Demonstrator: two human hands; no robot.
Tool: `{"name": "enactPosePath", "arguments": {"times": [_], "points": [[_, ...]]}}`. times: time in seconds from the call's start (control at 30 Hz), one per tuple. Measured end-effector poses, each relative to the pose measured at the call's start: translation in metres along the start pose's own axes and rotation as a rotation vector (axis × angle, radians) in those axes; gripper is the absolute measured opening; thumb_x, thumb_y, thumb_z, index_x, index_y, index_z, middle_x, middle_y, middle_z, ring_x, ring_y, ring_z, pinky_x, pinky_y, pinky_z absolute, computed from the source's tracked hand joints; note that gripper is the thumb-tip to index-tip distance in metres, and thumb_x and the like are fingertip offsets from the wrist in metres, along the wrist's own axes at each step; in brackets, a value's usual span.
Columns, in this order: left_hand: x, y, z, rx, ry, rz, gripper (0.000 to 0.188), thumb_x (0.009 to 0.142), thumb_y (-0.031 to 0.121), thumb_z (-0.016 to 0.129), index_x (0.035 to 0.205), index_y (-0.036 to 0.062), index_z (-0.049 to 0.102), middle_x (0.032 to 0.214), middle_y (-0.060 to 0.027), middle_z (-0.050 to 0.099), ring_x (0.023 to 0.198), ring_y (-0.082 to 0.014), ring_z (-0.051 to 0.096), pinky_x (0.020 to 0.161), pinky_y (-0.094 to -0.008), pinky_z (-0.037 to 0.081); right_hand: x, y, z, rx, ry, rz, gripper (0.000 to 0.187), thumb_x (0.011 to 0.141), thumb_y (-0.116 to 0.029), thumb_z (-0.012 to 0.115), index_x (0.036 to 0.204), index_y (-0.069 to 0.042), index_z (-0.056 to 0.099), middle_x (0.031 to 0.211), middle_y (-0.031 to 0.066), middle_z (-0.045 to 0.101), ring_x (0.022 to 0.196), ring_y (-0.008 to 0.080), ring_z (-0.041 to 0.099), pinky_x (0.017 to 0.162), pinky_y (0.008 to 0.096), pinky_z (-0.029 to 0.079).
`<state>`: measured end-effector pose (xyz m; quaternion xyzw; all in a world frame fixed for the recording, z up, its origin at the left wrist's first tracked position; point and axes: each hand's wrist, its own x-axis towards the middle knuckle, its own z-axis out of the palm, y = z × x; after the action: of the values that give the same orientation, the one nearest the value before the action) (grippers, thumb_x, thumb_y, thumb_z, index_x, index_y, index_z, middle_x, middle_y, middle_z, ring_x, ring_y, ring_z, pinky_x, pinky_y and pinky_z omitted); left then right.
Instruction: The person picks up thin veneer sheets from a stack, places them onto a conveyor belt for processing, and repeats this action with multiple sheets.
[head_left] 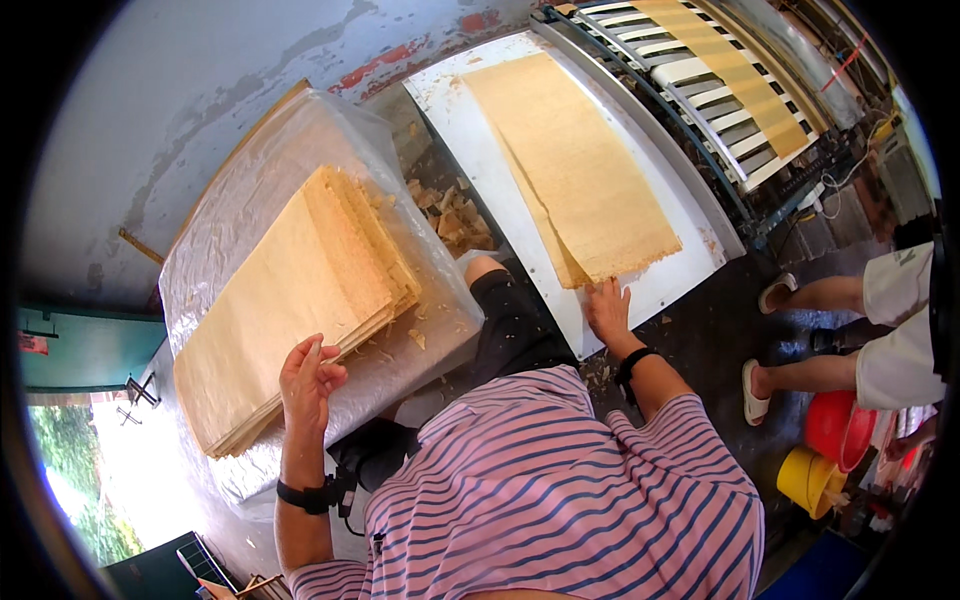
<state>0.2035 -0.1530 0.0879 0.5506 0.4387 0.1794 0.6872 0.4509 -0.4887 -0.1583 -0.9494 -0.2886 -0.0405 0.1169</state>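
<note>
My left hand [308, 384] is raised beside the near edge of a thick stack of thin tan sheets [285, 290], its fingers loosely bent and apart. I see nothing held in it. The stack's edges are ragged, and it lies on a plastic-covered block [240, 180]. On a white metal table [470, 85] to the right lie long, thin tan sheets [575, 165], one partly over another. My right hand [607, 312] touches their ragged near end with its fingers spread. Its fingertips overlap the sheet's edge; I cannot make out a grip.
Broken tan scraps [452, 215] are heaped between the block and the table. A slatted machine [690, 75] carries a tan strip at the far right. A person in white shorts [900, 310] stands to the right, near a red basin [838, 430] and a yellow bucket [808, 482].
</note>
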Motion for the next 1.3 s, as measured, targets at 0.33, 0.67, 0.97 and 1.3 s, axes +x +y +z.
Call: {"name": "enactPosePath", "arguments": {"times": [0.33, 0.67, 0.97, 1.3], "points": [[-0.004, 0.000, 0.005, -0.021, -0.023, 0.012, 0.022, 0.081, 0.017, 0.052, 0.098, 0.0040, 0.049, 0.077, -0.0088, 0.058, 0.053, -0.0116, 0.056, 0.049, -0.0227, 0.047, 0.030, 0.003, -0.002, 0.014, -0.180, 0.156, 0.029, 0.071, -0.022, 0.052, 0.098, -0.011, 0.052, 0.098, 0.0118, 0.052, 0.101, 0.0299, 0.041, 0.087, 0.0532, 0.024], [-0.001, 0.005, 0.023, 0.008, -0.035, -0.040, 0.023, 0.081, 0.018, 0.051, 0.099, 0.0042, 0.049, 0.078, -0.0088, 0.058, 0.053, -0.0118, 0.055, 0.049, -0.0229, 0.046, 0.010, -0.019, 0.026, 0.016, -0.119, 0.337, 0.026, 0.073, -0.033, 0.053, 0.090, -0.015, 0.058, 0.116, 0.0154, 0.039, 0.111, 0.0349, 0.030, 0.089, 0.0545, 0.019], [-0.001, 0.000, 0.025, -0.003, -0.081, -0.036, 0.023, 0.081, 0.018, 0.051, 0.099, 0.0041, 0.049, 0.078, -0.0086, 0.058, 0.053, -0.0120, 0.055, 0.048, -0.0226, 0.046, -0.011, -0.007, 0.023, 0.123, -0.139, 0.116, 0.036, 0.071, -0.032, 0.056, 0.102, -0.015, 0.053, 0.116, 0.0186, 0.038, 0.114, 0.0337, 0.027, 0.088, 0.0546, 0.020], [0.002, 0.005, 0.038, -0.012, -0.107, -0.045, 0.024, 0.081, 0.019, 0.051, 0.100, 0.0038, 0.048, 0.079, -0.0088, 0.057, 0.054, -0.0123, 0.055, 0.050, -0.0228, 0.046, 0.022, -0.029, 0.011, 0.112, -0.182, 0.338, 0.040, 0.071, -0.032, 0.056, 0.107, -0.017, 0.048, 0.120, 0.0175, 0.034, 0.108, 0.0343, 0.033, 0.085, 0.0547, 0.022]]}}
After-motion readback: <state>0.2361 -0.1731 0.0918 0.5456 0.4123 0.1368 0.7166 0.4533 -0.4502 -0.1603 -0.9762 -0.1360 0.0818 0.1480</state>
